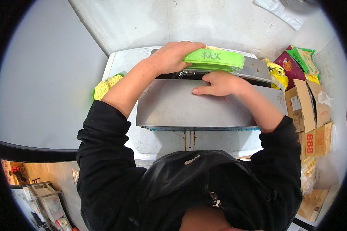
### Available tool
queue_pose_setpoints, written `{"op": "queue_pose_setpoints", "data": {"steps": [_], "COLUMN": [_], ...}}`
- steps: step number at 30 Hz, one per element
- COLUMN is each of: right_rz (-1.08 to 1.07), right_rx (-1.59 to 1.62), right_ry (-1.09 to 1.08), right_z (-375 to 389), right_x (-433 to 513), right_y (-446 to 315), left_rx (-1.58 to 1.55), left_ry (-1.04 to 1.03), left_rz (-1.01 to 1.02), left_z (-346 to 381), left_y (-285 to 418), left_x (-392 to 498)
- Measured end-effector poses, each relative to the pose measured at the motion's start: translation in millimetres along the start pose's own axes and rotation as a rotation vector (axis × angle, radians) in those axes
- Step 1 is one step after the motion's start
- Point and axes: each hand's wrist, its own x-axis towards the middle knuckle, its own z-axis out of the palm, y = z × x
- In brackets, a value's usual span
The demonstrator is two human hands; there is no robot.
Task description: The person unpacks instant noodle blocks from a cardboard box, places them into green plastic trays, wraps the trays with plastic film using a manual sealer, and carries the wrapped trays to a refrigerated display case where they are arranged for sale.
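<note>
My left hand (176, 56) grips the left end of a bright green packet (215, 59) that bears writing and has clear plastic film about it. The packet lies over the dark slot along the top of a long stainless-steel box (188, 104). My right hand (219, 83) is just below the packet, thumb spread on the steel front panel, its other fingers hidden at or in the slot; whether they hold the film cannot be told. The box stands on a white chest-like appliance (159, 141). Crinkled yellow stuff with a green edge (104, 86) lies beside my left forearm.
At the right are open cardboard boxes (303, 106), yellow plastic packs (277, 75) and a green food bag (305, 62). A large grey panel (46, 75) fills the left. A shelf rack (47, 199) stands at lower left. The white wall (202, 23) rises behind the steel box.
</note>
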Motion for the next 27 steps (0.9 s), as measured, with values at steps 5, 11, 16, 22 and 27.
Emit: {"op": "queue_pose_setpoints", "data": {"steps": [5, 11, 16, 22, 27], "right_rz": [0.003, -0.335, -0.388, -0.174, -0.305], "right_rx": [0.004, -0.203, -0.164, -0.097, -0.157], "right_ry": [-0.142, 0.363, 0.449, 0.311, 0.446], "right_z": [-11, -1, 24, 24, 31], "right_x": [13, 21, 76, 70, 74], "right_y": [7, -47, -109, -102, -93], "left_rx": [-0.016, -0.054, -0.087, -0.083, -0.090], "left_ry": [-0.047, -0.061, -0.108, -0.164, -0.195], "left_rz": [-0.031, -0.025, -0.072, -0.115, -0.095], "left_z": [-7, -6, -7, -12, -13], "left_y": [-3, -12, -16, -23, -31], "left_x": [3, 15, 20, 32, 42]}}
